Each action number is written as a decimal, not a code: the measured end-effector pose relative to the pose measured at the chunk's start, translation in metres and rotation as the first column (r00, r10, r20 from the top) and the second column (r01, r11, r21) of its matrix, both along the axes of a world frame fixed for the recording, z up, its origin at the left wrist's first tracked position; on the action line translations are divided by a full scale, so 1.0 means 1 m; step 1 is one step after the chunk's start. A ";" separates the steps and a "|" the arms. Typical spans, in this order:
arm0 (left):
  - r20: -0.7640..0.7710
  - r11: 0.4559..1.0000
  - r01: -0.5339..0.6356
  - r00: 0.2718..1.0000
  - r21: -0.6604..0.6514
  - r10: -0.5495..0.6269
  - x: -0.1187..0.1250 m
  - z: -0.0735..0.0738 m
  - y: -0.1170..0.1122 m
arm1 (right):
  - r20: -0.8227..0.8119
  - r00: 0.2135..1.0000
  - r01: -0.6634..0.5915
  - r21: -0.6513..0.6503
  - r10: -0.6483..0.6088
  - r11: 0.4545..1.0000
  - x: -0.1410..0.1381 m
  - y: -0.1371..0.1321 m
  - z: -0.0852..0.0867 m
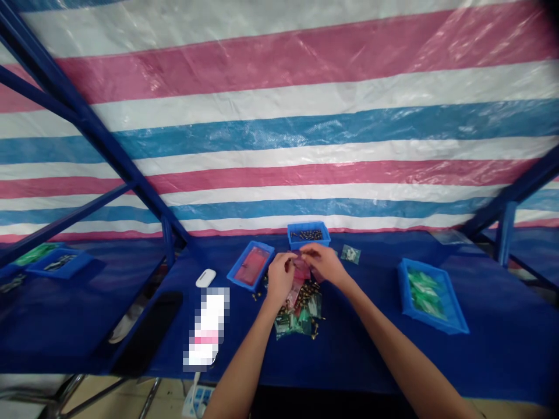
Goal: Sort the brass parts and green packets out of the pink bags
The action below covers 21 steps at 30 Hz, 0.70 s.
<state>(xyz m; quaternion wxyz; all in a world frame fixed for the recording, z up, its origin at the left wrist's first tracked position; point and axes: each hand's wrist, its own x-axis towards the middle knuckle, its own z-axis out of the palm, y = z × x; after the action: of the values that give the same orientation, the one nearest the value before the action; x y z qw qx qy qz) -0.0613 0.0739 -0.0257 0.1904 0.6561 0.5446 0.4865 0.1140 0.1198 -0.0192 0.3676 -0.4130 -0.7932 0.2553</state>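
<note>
My left hand (279,278) and my right hand (324,263) meet over the blue table (358,349), fingers pinched together on a small pink plastic bag (301,269) held between them. Just below the hands lies a pile of small green bags and brass-coloured screws (301,311). Beyond the hands stands a small blue tray of dark screws (308,235). To the left of my hands a blue tray holds pink bags (252,266).
A blue tray with green bags (430,294) sits at the right. One small green bag (350,254) lies near the far tray. A white mouse-like object (205,277) and a blurred white item (207,329) lie left. Blue frame posts (168,241) and a striped tarp (279,116) bound the table.
</note>
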 end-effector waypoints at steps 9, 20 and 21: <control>0.113 0.998 0.018 0.994 -0.062 -0.011 0.000 -0.006 0.002 | -0.203 0.952 0.243 0.055 -0.227 0.969 0.010 -0.007 -0.011; 0.232 0.987 0.088 0.971 -0.134 -0.055 0.002 -0.005 0.004 | -0.161 0.987 0.002 -0.109 -0.020 0.994 -0.013 -0.028 -0.009; 0.237 0.987 0.086 0.970 -0.134 -0.052 0.001 -0.004 0.004 | -0.156 0.988 -0.006 -0.112 -0.012 0.994 -0.013 -0.029 -0.010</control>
<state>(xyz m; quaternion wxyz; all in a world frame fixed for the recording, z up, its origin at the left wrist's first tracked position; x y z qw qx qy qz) -0.0601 0.0777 -0.0299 0.3166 0.5975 0.5290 0.5128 0.1006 0.0912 -0.0293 0.4054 -0.4129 -0.7457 0.3303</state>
